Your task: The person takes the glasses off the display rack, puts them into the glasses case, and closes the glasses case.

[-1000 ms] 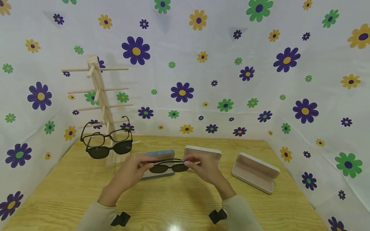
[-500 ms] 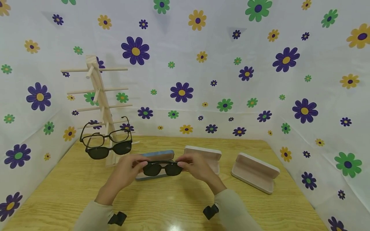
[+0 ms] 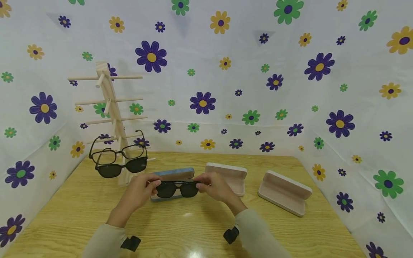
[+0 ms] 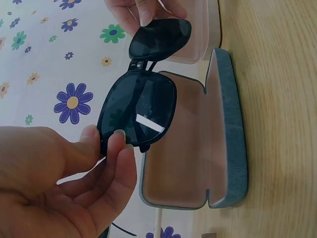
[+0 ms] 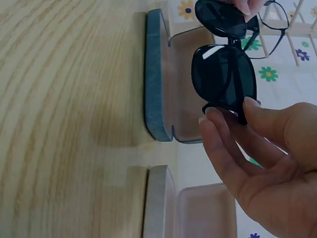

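Observation:
Both hands hold a pair of black sunglasses (image 3: 176,189) by its two outer corners, dark lenses facing me and temples folded behind. My left hand (image 3: 138,190) pinches one end between thumb and fingers; my right hand (image 3: 214,186) pinches the other. In the left wrist view the thumb and fingertips grip the frame beside a lens (image 4: 141,106). Just behind and below the sunglasses lies an open blue glasses case (image 3: 175,173) with a pinkish lining, partly hidden by them. The sunglasses are apart from the case in both wrist views.
A wooden display rack (image 3: 111,96) stands at the left, bearing clear-lens glasses (image 3: 103,156) and another pair of sunglasses (image 3: 111,170) on its low pegs. Two open pale cases, one in the middle (image 3: 230,175) and one at the right (image 3: 285,193), lie on the wooden table (image 3: 180,229).
Both hands have moved slightly left with the sunglasses, which now hang in front of the blue case. The lenses have tilted to face me more fully.

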`<state>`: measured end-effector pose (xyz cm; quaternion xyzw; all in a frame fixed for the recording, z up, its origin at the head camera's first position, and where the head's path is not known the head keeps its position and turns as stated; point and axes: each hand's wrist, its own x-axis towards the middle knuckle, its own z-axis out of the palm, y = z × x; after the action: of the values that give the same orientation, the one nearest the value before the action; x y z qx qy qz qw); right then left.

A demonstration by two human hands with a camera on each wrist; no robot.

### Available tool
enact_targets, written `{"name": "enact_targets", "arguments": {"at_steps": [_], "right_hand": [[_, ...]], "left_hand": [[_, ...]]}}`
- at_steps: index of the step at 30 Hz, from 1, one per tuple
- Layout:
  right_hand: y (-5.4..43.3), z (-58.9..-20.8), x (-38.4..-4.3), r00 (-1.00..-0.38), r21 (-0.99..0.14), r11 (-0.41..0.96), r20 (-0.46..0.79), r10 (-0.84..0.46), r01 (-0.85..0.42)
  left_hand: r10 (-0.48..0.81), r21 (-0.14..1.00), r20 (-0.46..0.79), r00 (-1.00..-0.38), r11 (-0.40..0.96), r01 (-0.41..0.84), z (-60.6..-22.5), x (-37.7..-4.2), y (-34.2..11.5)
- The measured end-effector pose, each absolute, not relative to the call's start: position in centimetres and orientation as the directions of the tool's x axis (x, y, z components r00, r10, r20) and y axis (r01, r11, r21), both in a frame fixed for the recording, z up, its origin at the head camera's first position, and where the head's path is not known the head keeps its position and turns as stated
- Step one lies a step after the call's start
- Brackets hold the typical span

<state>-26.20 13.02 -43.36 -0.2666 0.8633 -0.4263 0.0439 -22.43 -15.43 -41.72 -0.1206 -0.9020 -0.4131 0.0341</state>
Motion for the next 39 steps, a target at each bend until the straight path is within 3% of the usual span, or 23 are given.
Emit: {"name": "enact_targets", "arguments": {"at_steps": [14, 30, 39], "right_hand": [[11.6, -44.7, -27.5, -0.865, -0.733, 0.503, 0.239, -0.441, -0.459], [10.4, -46.0, -28.9, -0.867, -0.646, 0.584, 0.301, -0.397, -0.492], [10.1, -46.4, -29.1, -0.906, -0.69, 0.59, 0.273, -0.324, -0.419]], "left_hand": [[0.212, 0.667, 0.194, -0.958, 0.688, 0.287, -43.0, -23.2, -16.2], [0.144, 0.7, 0.182, -0.973, 0.676, 0.23, -44.8, -24.0, -16.7], [0.071, 0.736, 0.181, -0.981, 0.652, 0.184, -45.4, -24.3, -16.7]]}}
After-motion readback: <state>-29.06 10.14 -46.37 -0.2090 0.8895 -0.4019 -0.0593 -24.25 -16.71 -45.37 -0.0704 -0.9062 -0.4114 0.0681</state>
